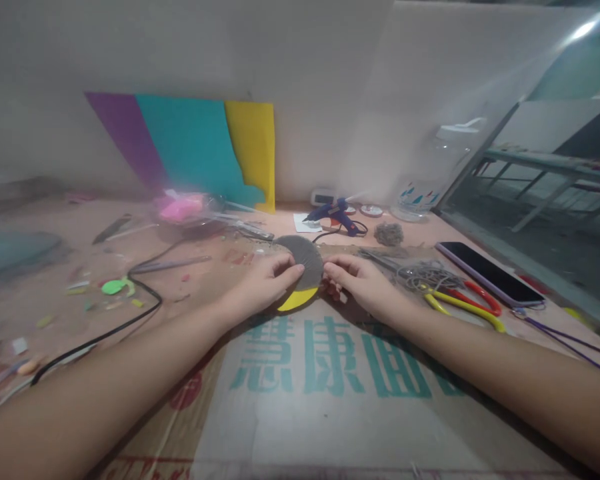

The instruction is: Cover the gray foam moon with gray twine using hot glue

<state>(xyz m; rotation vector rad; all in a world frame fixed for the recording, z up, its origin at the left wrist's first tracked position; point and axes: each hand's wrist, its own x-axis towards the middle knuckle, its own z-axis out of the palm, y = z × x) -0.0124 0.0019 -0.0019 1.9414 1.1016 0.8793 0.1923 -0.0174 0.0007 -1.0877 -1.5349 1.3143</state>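
Observation:
A round grey disc is tilted between my hands, and a yellow crescent shows along its lower edge. My left hand grips its left side, the thumb lying on the grey face and the other fingers mostly hidden behind. At the right rim, my right hand is closed, thumb and forefinger pinched at the edge and the other fingers curled beneath. Whether grey and yellow are one piece or two layers, I cannot tell. Under my hands lies a printed cardboard sheet with green characters.
Beyond the disc lie a blue hot glue gun and a grey wire tangle. Pliers with red and yellow handles and a phone are at right. Coloured sheets lean on the wall; a black cord crosses the left.

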